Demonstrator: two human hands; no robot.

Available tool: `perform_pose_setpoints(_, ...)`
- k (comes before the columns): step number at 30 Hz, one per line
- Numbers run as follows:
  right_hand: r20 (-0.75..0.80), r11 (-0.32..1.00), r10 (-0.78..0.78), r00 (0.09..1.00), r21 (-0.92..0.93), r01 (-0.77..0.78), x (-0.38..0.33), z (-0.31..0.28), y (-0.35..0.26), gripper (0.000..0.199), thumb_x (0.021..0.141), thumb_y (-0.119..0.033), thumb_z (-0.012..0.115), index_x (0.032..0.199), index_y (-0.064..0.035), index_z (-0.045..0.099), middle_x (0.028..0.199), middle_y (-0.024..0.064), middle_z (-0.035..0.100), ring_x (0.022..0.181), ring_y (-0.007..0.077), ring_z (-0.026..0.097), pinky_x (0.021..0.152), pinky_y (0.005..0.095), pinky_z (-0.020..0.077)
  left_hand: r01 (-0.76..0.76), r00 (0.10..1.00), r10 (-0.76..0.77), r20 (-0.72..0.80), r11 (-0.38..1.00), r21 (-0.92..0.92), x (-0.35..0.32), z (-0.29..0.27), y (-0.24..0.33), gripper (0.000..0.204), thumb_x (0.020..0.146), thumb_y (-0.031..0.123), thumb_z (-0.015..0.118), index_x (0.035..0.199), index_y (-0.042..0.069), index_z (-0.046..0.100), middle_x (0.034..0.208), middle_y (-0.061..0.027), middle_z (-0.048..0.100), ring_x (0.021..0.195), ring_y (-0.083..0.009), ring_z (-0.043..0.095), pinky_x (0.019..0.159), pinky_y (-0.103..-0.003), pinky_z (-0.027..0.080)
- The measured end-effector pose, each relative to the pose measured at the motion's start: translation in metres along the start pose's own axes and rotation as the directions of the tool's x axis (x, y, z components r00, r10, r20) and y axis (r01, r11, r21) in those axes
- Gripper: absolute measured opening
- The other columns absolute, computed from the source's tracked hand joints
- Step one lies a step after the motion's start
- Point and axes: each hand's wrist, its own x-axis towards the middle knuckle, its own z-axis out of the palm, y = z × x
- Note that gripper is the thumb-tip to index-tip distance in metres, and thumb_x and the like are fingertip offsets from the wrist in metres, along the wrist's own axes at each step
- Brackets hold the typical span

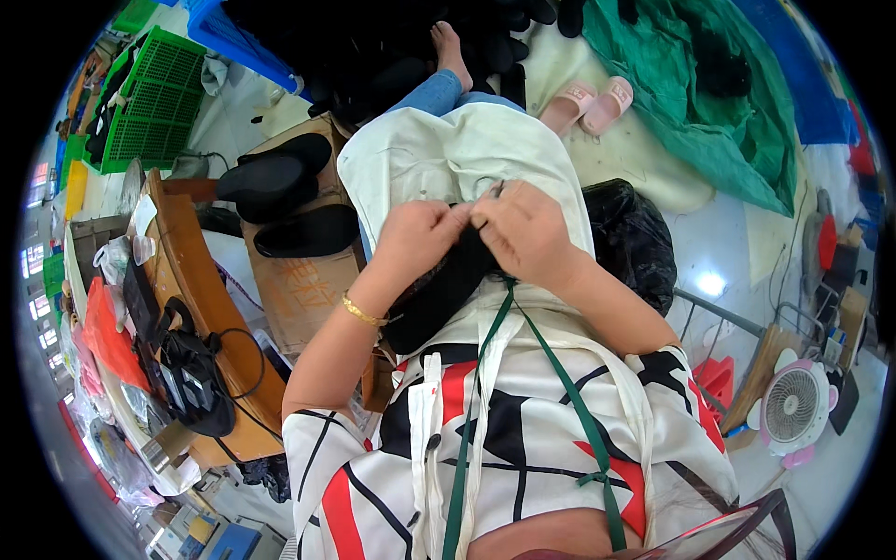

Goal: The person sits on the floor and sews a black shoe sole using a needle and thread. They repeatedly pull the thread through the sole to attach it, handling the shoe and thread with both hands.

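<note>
A black shoe rests upright in my lap, against the white apron. My left hand is closed, its thumb and fingertips pinching the shoe's upper edge. Close beside it, my right hand is also closed, with thumb and fingers pinched at the same edge. A thin metal ring and a dark piece, which look like part of small scissors, stick out at the right fingers. The rest of that tool is hidden by the hand. Whether a thread or needle is between the fingertips is too small to tell.
Several black shoes lie on a cardboard sheet at my left, beside a wooden table. A black plastic bag sits at my right. Ahead are pink slippers, a green sheet and a dark pile of shoes. A fan stands at right.
</note>
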Motion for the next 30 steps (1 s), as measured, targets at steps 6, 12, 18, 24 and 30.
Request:
perform_pose_setpoints(6,0.143,0.93,-0.165,0.976,-0.307,0.202,-0.014,-0.039,0.001,0.018,0.066,-0.001,0.068,0.081,-0.0082,0.062,0.072,0.007,0.051,0.072,0.0283,0.059,0.072,0.0381,0.0548,0.136,0.985,-0.123,0.121,0.984,-0.114,0.001,0.018,-0.011,0.023,0.078,0.022,0.071,0.077,-0.001,0.069,0.062,-0.0128,0.064,0.054,-0.0225,0.062,0.054,-0.035,0.048)
perform_pose_setpoints(12,0.24,0.705,0.681,0.691,-0.468,-0.532,-0.041,-0.144,0.04,0.018,0.087,-0.015,0.066,0.098,-0.0007,0.065,0.079,0.0113,0.063,0.071,0.0226,0.061,0.066,0.0323,0.0495,0.362,0.932,-0.248,0.265,0.693,-0.624,-0.014,0.014,-0.021,0.014,0.085,0.016,0.072,0.082,0.004,0.065,0.069,0.0021,0.06,0.053,-0.0049,0.048,0.045,-0.021,0.035)
perform_pose_setpoints(18,0.334,0.69,0.679,0.654,0.013,-0.724,-0.032,-0.112,0.023,0.017,0.089,-0.006,0.061,0.103,0.0024,0.065,0.091,0.0064,0.068,0.076,0.0113,0.064,0.073,0.0242,0.049,0.403,0.908,-0.304,0.287,0.452,-0.796,-0.014,0.02,-0.031,0.014,0.083,0.012,0.074,0.076,0.006,0.063,0.066,0.0011,0.058,0.05,-0.0067,0.048,0.044,-0.021,0.037)
perform_pose_setpoints(24,0.464,0.919,0.349,0.814,-0.001,-0.394,-0.018,0.005,0.014,0.007,0.084,-0.01,0.065,0.088,-0.0052,0.064,0.08,0.008,0.059,0.076,0.0234,0.062,0.063,0.0349,0.0488,0.431,0.897,-0.335,0.289,0.513,-0.742,-0.015,0.016,-0.029,0.014,0.084,0.014,0.073,0.078,0.005,0.064,0.067,0.0022,0.058,0.051,-0.0061,0.048,0.045,-0.021,0.036)
perform_pose_setpoints(30,0.621,0.962,0.27,0.736,-0.196,-0.188,-0.001,0.023,0.024,0.005,0.077,-0.006,0.06,0.082,-0.0087,0.061,0.082,0.0089,0.056,0.085,0.0302,0.06,0.065,0.0425,0.0502,0.373,0.924,-0.239,0.299,0.737,-0.563,-0.012,0.006,-0.035,0.015,0.09,0.02,0.068,0.084,0.007,0.063,0.07,0.0055,0.054,0.06,-0.0034,0.046,0.049,-0.02,0.037)
